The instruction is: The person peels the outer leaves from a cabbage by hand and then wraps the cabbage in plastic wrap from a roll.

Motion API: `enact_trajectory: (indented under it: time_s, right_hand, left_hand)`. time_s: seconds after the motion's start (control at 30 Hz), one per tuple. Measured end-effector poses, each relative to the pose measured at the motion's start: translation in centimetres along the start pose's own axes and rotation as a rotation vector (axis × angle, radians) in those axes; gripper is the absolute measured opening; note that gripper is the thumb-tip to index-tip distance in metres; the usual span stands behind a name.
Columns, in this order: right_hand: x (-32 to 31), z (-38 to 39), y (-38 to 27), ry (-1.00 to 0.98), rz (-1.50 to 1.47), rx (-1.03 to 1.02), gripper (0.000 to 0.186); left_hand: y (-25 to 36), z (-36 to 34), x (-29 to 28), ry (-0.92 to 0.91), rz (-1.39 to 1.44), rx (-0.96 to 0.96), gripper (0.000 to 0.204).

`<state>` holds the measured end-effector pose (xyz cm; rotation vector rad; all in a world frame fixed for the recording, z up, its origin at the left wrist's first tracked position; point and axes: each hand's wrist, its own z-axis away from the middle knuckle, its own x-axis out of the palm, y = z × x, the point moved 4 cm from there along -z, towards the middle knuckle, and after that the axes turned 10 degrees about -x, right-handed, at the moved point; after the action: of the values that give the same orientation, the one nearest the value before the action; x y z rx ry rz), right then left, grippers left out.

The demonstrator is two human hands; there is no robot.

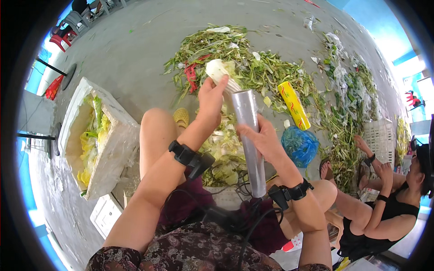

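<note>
My left hand (212, 101) is closed on a pale cabbage head (217, 69), raised at the centre of the view. My right hand (261, 137) grips a long roll of clear plastic film (248, 167), whose top end is right beside the cabbage. Behind both hands, loose yellowish cabbage leaves (217, 149) lie in a crate (210, 192) between my legs. A yellow printed tube (294, 105) and a blue plastic bag (299, 147) sit just to the right.
A foam box (122, 144) of greens stands left. Heaps of trimmed stalks (199, 40) and plastic scraps cover the floor ahead and right. A co-worker (389, 207) sits at my right near a pale crate (379, 137). Chairs (74, 22) are at the back left.
</note>
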<state>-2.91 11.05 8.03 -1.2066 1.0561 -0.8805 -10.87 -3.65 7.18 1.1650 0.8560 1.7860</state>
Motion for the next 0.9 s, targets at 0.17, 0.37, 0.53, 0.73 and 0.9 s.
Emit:
enact_trajectory:
  time_s: [0.17, 0.37, 0.53, 0.73, 0.9]
  right_hand:
    - [-3.8, -0.6, -0.8, 0.26, -0.231, -0.02, 0.036]
    - [-10.0, -0.2, -2.3, 0.615, -0.124, -0.101, 0.041]
    - [-11.6, 0.4, -2.0, 0.698, -0.136, -0.237, 0.034]
    - [-12.0, 0.5, -0.6, 0.683, -0.071, -0.202, 0.037]
    - [-12.4, 0.8, -0.6, 0.671, 0.098, -0.116, 0.032]
  left_hand:
    - [-0.1, -0.2, 0.2, -0.001, -0.076, -0.011, 0.023]
    - [-0.2, 0.5, 0.9, -0.169, -0.156, -0.021, 0.027]
    - [-0.8, 1.4, 2.8, -0.432, -0.314, -0.081, 0.034]
    - [-1.8, 3.2, 4.4, -0.65, -0.39, -0.158, 0.039]
    - [-2.0, 3.8, 4.7, -0.73, -0.443, -0.195, 0.046]
